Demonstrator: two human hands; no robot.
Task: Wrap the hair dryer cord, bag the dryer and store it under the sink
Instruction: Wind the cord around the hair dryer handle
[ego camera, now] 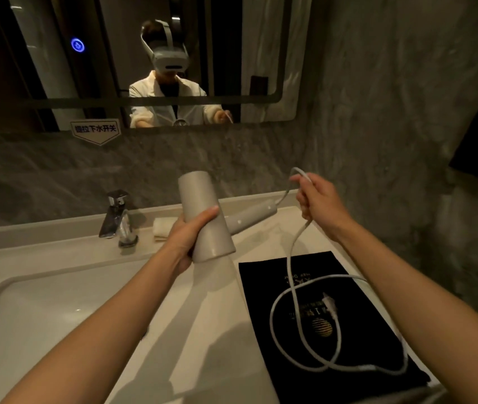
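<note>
— What does the left hand (pixel 185 237) hold?
— It grips the barrel of the matte beige hair dryer (pixel 207 217) above the pale worktop (pixel 191 330).
— And the right hand (pixel 319 201)?
— It pinches the white braided cord (pixel 291 252), whose slack loops over the flat black drawstring bag (pixel 357 354), plug (pixel 329 303) resting there.

**Pale dryer, black bag, grey stone**

A matte beige-grey plastic hair dryer (pixel 205 220) trails a white rubber cord (pixel 291 266). A flat black fabric bag (pixel 264 284) shows gold lettering and a gold striped globe. White glossy tabletop (pixel 202 330); mottled grey stone wall (pixel 377 112).
</note>
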